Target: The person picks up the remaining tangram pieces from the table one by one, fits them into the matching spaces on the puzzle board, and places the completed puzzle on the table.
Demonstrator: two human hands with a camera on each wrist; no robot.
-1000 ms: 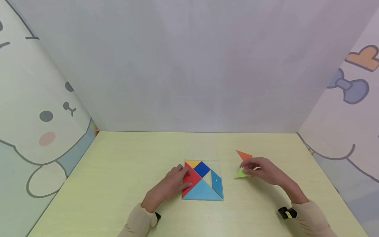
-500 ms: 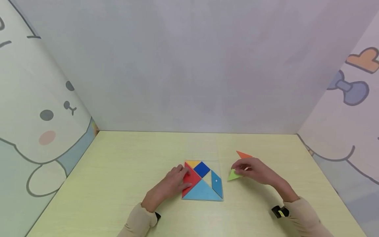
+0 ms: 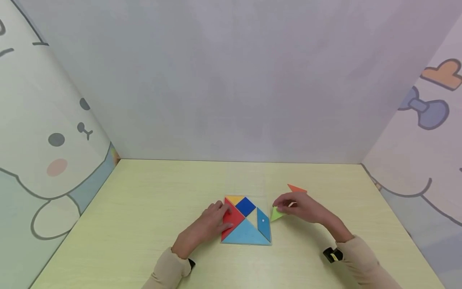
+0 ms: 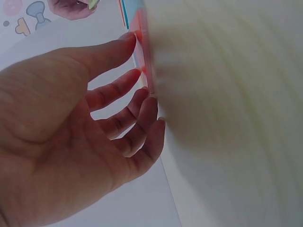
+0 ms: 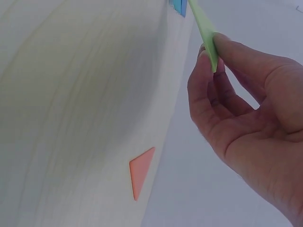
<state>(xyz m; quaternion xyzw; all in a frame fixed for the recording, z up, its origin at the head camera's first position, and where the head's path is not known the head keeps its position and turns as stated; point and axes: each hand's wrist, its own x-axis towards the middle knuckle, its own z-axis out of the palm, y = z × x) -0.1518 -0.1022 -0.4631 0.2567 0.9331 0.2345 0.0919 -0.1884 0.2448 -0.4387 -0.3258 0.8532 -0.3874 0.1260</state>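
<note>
My left hand (image 3: pixel 203 228) rests its fingertips on the large red triangle (image 3: pixel 231 218) of a tangram, at the left side of a shallow tray (image 3: pixel 253 218). In the left wrist view that hand's fingers are loosely bent. A yellow triangle (image 3: pixel 234 199), a dark blue square (image 3: pixel 246 206), a light blue triangle (image 3: pixel 249 235) and a blue parallelogram (image 3: pixel 264 226) lie in the tray too. Just right of the tray, my right hand (image 3: pixel 303 206) pinches a green triangle (image 5: pixel 205 35) between thumb and fingers. The piece is held tilted, above the table.
Behind the right hand an orange triangle (image 3: pixel 297 188) lies on the pale wooden table (image 3: pixel 162 192); it shows whole in the right wrist view. A plain wall (image 3: pixel 231 80) closes off the back, and printed panels (image 3: pixel 43 120) stand at both sides.
The right hand has carried the green triangle leftwards, from beside the orange triangle to near the tray's right edge. My left hand has stayed on the red triangle.
</note>
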